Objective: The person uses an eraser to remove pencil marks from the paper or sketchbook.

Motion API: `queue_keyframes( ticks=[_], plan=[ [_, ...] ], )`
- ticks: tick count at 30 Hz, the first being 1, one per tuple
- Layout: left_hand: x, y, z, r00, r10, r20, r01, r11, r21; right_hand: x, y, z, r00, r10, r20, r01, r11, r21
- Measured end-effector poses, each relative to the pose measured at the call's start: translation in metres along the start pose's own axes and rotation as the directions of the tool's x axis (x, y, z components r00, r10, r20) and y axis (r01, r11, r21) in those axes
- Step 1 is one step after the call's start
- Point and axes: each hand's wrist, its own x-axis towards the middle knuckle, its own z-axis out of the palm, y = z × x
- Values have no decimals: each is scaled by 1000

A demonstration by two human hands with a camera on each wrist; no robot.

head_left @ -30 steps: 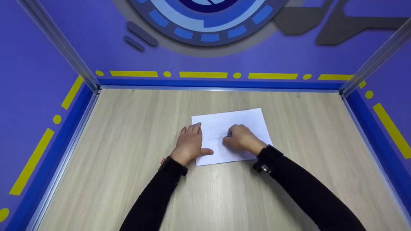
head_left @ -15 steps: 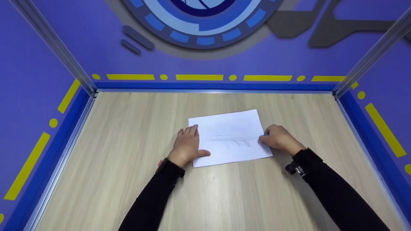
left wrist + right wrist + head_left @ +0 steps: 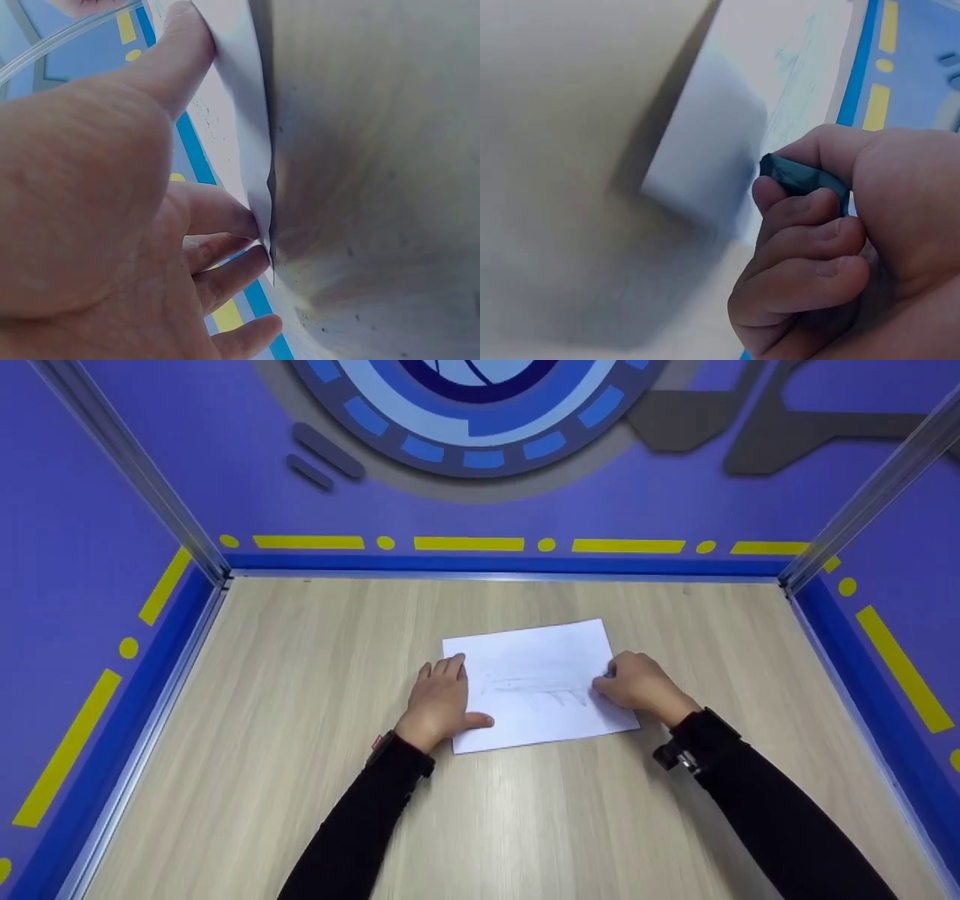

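Note:
A white sheet of paper (image 3: pixel 525 652) lies slightly askew on the table, with faint grey smudged marks across its middle. My left hand (image 3: pixel 437 701) rests on its left edge, fingers extended and thumb spread over the sheet. In the left wrist view that edge of the paper lifts a little between thumb and fingers of the left hand (image 3: pixel 112 195). At the paper's right side, my right hand (image 3: pixel 641 686) pinches a small dark teal block, like an eraser (image 3: pixel 802 176), between thumb and curled fingers. Most of the block is hidden in the hand; its tip is at the sheet.
The wood-grain table (image 3: pixel 300 697) surrounds the paper. A blue-purple back wall (image 3: pixel 480 510) with yellow dashes rises behind, and similar panels stand left and right, joined by metal rails (image 3: pixel 517 577).
The right hand swept from the paper's middle out to its right edge, uncovering grey marks, then shifted slightly back left. The left hand stays put on the paper; the head view moved slightly.

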Motion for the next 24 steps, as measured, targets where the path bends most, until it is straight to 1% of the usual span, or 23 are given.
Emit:
queue_keyframes(
  ticks=[3,6,8,12,15,17,19,21,24],
  plan=[
    [1,-1,0,1000,-5,10,5,1000,5,4,-21,10,999,-34,11,33,999,35],
    [2,-1,1,1000,-8,18,8,1000,9,9,-50,24,998,-57,20,56,997,57],
    [2,0,3,1000,-3,22,3,1000,7,12,-70,35,996,-79,30,77,996,54],
    [2,0,4,1000,0,6,0,1000,16,20,-112,56,989,-140,54,138,990,31],
    [1,2,4,1000,2,-9,-2,1000,13,26,-133,67,984,-172,55,172,985,-3],
    [1,3,4,1000,3,-14,-3,1000,13,28,-138,71,984,-175,43,176,984,-20],
    [1,3,4,1000,2,-20,-1,1000,21,28,-137,73,985,-169,31,170,985,-25],
    [1,3,3,1000,0,-20,0,1000,30,27,-129,71,987,-157,25,157,987,-21],
    [1,1,2,1000,0,-12,1,998,57,24,-109,62,989,-148,13,148,989,-4]
  ],
)
